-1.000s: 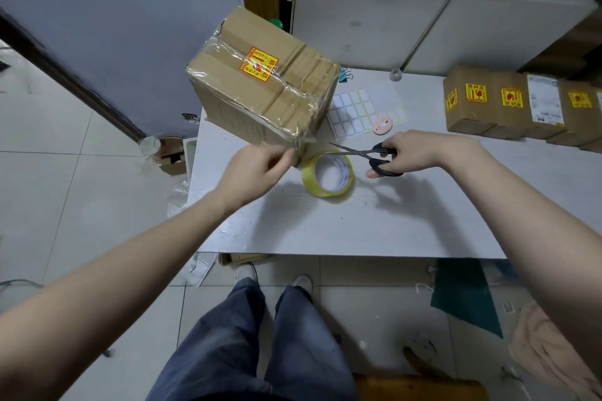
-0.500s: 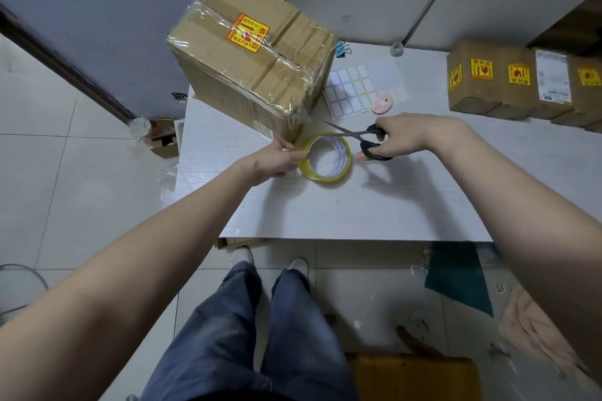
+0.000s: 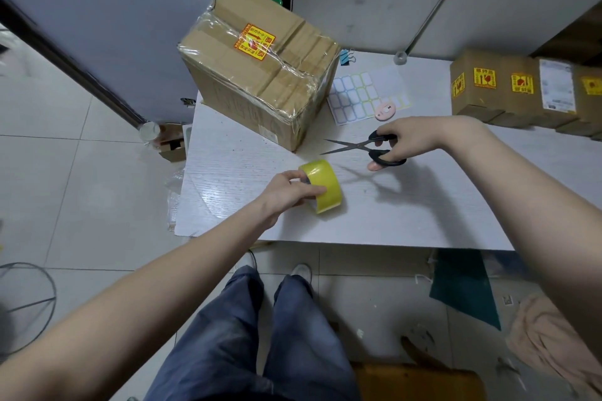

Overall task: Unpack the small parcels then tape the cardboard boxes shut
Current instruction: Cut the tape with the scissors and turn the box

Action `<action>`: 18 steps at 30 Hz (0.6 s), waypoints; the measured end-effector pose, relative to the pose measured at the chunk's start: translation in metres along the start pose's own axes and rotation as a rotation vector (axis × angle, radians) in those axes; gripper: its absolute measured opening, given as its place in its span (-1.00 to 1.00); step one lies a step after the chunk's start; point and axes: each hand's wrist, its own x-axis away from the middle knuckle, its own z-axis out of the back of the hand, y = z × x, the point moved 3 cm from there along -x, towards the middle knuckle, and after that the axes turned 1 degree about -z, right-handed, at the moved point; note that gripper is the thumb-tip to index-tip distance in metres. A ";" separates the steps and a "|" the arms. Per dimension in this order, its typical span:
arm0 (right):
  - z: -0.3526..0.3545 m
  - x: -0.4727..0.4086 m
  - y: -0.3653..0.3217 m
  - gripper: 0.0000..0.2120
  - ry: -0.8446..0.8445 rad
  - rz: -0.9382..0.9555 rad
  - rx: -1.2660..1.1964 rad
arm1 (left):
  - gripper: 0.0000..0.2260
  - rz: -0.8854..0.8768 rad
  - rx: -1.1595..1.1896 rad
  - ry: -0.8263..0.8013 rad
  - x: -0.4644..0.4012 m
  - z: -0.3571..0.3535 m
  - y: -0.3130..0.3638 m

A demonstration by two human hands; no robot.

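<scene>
Left grip (image 3: 286, 192) holds the tape (image 3: 321, 185); right grip (image 3: 404, 143) holds open scissors (image 3: 365, 148) — box (image 3: 257, 75) sticker (image 3: 255, 42) writing unreadable.

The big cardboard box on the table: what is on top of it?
On the big cardboard box: shiny clear tape across the closed flaps and a yellow-and-red sticker. Nothing else rests on top. Its contents and the table beneath it are hidden.

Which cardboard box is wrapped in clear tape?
The large cardboard box at the table's left corner; the small boxes along the right show none.
</scene>
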 end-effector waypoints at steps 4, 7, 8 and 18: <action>-0.004 -0.006 -0.003 -0.50 -0.056 -0.012 -0.001 | -0.77 -0.034 -0.059 -0.032 0.005 0.007 -0.007; -0.010 -0.010 -0.006 -0.52 -0.081 0.011 0.007 | -0.69 -0.027 -0.101 -0.035 0.005 0.012 -0.011; -0.012 -0.011 -0.008 -0.54 -0.084 0.019 0.008 | -0.71 -0.025 -0.112 -0.040 0.005 0.013 -0.011; -0.016 -0.021 -0.020 -0.57 -0.093 0.047 0.004 | -0.78 -0.038 -0.153 -0.075 0.004 0.015 -0.010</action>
